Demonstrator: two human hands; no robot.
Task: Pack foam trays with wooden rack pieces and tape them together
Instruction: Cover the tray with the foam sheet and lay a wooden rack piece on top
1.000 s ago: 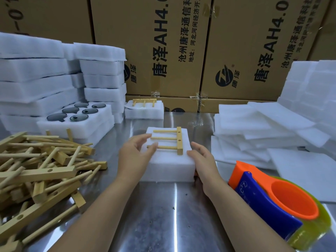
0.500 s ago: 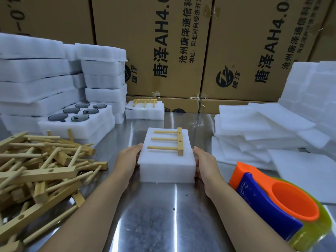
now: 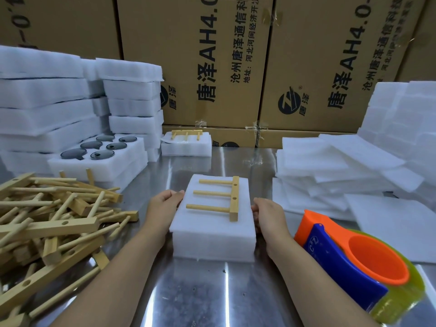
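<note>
A white foam tray stack (image 3: 212, 234) lies on the steel table in front of me. On top of it rests a wooden rack piece (image 3: 224, 199), a bar with three dowels pointing left. My left hand (image 3: 162, 206) grips the stack's left side, fingers curled over the top edge. My right hand (image 3: 266, 215) grips its right side. An orange and blue tape dispenser (image 3: 349, 260) with yellowish tape lies just right of my right forearm.
A heap of loose wooden rack pieces (image 3: 52, 220) covers the left. Behind it sit foam tray stacks (image 3: 47, 109) and a tray holding dark round parts (image 3: 99, 149). Another packed tray (image 3: 186, 143) lies at the back. Flat foam sheets (image 3: 342, 166) pile up right; cardboard boxes (image 3: 212, 55) behind.
Both hands dropped from the foam top to its sides and took hold. The stack has come nearer to me and looks raised slightly off the table.
</note>
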